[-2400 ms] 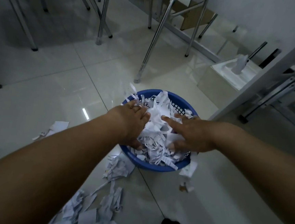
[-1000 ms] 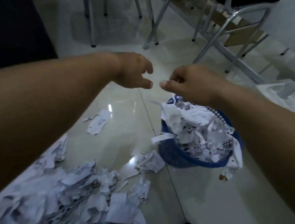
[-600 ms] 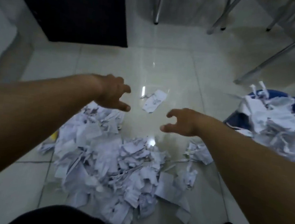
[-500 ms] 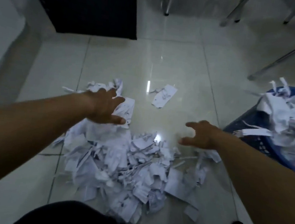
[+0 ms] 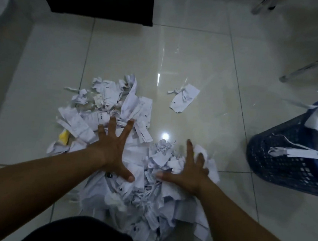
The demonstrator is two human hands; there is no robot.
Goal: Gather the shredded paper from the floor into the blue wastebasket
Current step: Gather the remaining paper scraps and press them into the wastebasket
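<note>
Our left hand (image 5: 111,152) and right hand (image 5: 190,173) pressed splayed, straight fingers onto the shredded paper (image 5: 131,204); the blue wastebasket (image 5: 277,165) stood at three o'clock, nearer the right.

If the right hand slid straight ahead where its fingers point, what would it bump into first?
The right hand rests on the shredded paper pile, fingers pointing forward. Past some bare floor, it would probably reach the lone paper scrap first.
</note>
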